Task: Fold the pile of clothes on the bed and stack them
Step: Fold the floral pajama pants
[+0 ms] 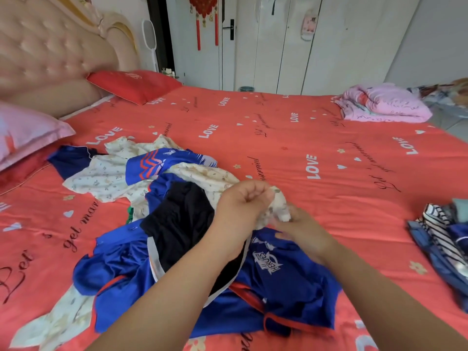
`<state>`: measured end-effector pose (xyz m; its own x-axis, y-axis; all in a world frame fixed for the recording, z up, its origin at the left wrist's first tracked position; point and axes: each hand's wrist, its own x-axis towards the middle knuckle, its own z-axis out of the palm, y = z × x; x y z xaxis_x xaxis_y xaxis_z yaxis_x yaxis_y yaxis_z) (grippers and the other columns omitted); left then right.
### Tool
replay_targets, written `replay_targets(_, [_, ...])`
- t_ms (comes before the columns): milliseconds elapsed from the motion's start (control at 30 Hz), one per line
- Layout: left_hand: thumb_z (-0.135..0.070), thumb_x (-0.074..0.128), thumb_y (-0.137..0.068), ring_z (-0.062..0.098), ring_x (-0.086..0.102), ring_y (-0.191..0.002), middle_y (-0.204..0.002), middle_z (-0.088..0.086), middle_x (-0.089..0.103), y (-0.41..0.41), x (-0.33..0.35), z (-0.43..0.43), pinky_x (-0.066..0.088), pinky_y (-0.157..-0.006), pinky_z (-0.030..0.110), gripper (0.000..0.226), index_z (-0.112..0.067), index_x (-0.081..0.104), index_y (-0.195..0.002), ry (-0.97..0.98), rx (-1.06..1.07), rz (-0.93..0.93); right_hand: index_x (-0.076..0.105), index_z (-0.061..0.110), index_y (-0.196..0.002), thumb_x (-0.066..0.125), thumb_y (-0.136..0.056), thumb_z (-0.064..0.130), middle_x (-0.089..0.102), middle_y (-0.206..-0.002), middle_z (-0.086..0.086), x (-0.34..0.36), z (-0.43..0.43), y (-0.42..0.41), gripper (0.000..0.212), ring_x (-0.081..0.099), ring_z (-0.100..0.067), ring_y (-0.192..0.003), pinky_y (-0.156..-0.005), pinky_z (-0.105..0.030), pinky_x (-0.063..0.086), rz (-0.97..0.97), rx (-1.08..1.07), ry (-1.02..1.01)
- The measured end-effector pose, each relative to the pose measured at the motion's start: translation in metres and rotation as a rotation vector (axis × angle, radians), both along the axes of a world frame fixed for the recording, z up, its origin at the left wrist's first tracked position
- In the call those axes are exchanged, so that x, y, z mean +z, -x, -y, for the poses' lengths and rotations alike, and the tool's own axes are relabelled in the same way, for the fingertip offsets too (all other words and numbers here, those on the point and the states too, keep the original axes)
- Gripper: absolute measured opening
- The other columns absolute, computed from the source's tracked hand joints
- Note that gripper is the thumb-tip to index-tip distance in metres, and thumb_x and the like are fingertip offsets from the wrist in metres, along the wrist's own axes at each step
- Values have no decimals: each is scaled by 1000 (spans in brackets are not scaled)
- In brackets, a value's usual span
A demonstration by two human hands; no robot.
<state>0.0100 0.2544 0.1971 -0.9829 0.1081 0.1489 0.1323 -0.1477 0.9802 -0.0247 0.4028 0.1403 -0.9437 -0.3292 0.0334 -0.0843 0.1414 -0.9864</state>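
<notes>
A loose pile of clothes lies on the red bed: blue sports garments, a black garment and cream floral pieces. Over the pile's right side my left hand pinches an edge of a cream floral garment and lifts it. My right hand grips the same bunched cloth just below. A small stack of clothes, striped and blue, lies at the bed's right edge.
A folded pink quilt lies at the far right corner. A red pillow and a pink pillow rest against the padded headboard. White wardrobe doors stand beyond the bed.
</notes>
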Motion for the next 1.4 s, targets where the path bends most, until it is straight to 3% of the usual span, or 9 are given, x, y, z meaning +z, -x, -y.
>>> replay_targets(200, [-8, 62, -86, 11, 54, -70, -75, -1, 60, -3, 27, -9, 45, -74, 30, 16, -22, 65, -80, -68, 96, -127, 59, 12, -110, 55, -86, 5, 67, -92, -5, 72, -43, -17, 25, 65, -15, -76, -63, -33, 57, -80, -252, 211])
replay_targets(367, [-40, 80, -63, 20, 16, -140, -150, -2, 21, 14, -6, -11, 27, -111, 46, 104, -38, 17, -145, 726, 126, -243, 72, 19, -92, 69, -55, 34, 73, -91, 0, 133, -87, -68, 40, 68, -14, -81, -68, -27, 57, -257, -199, 256])
replay_targets(467, [-43, 74, -70, 22, 22, -137, -146, 0, 30, 9, -30, -32, 25, -109, 47, 85, -36, 27, -140, 1162, 88, -194, 72, 17, -95, 67, -59, 28, 72, -96, -4, 152, -95, -89, 38, 69, -18, -85, -72, -29, 57, -282, -105, 316])
replay_targets(567, [-18, 64, -86, 16, 54, -94, -94, -7, 59, -7, -41, -61, 43, -80, 23, 13, -20, 61, -98, 804, 52, -157, 65, 13, -105, 65, -73, 21, 72, -97, -5, 143, -104, -86, 33, 69, -18, -85, -74, -32, 57, -258, -230, 241])
replay_targets(700, [-8, 55, -89, 28, 66, -93, -95, 10, 71, -31, -13, -86, 54, -84, 44, 16, -13, 67, -98, -37, -32, 312, 47, 28, -125, 69, -83, 25, 68, -98, 21, 104, -130, -78, 48, 65, -7, -98, -80, -26, 55, -163, -302, -160])
replay_targets(833, [-7, 57, -88, 35, 66, -95, -99, 17, 70, -38, 20, -94, 52, -83, 48, 18, -3, 66, -103, -273, -138, 379, 19, 45, -143, 79, -57, 52, 47, -136, 20, 53, -134, -93, 105, 49, -2, -122, -94, -30, 48, 97, -4, -123])
replay_targets(1000, [3, 49, -89, 28, 65, -98, -108, 15, 68, -49, 42, -114, 51, -90, 42, 25, -2, 64, -108, -438, -259, 409, 63, 22, -99, 74, -42, 32, 73, -90, 13, 31, -98, -100, 59, 67, -1, -87, -72, -18, 52, 47, -165, 68])
replay_targets(1100, [16, 44, -83, 22, 67, -87, -100, 14, 68, -46, 53, -107, 54, -84, 35, 32, -2, 62, -104, -431, -309, 288, 66, 19, -99, 75, -50, 22, 73, -95, 0, 48, -103, -90, 50, 67, -19, -96, -77, -28, 55, -47, -428, 97])
replay_targets(1400, [6, 64, -79, 15, 51, -100, -104, -1, 57, -15, -43, -58, 40, -85, 23, 34, -15, 58, -105, 435, 58, 131, 55, 11, -121, 46, -67, 47, 59, -114, -24, 156, -190, -79, 65, 55, -43, -102, -70, -37, 36, -449, -1080, -993])
